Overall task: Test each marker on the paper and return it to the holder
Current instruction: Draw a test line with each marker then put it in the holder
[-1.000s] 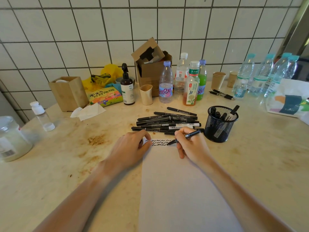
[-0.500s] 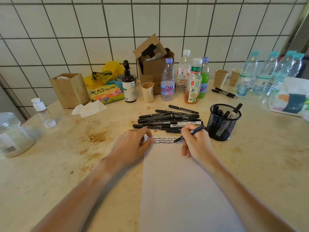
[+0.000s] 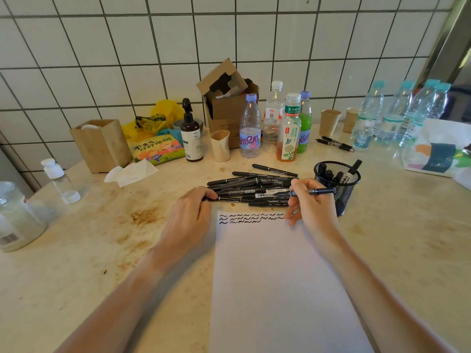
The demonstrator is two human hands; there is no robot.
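Just right of the right hand (image 3: 309, 208), whose grip pinches a marker (image 3: 314, 191), stands the holder (image 3: 342, 183); drop it in upright.

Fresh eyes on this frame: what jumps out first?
The pile of black markers at table centre, with both hands in it: the right hand holds a marker level, and the left hand grips another at the pile's left end. Just below, the white paper carries squiggle rows along its top; a black mesh holder stands right.
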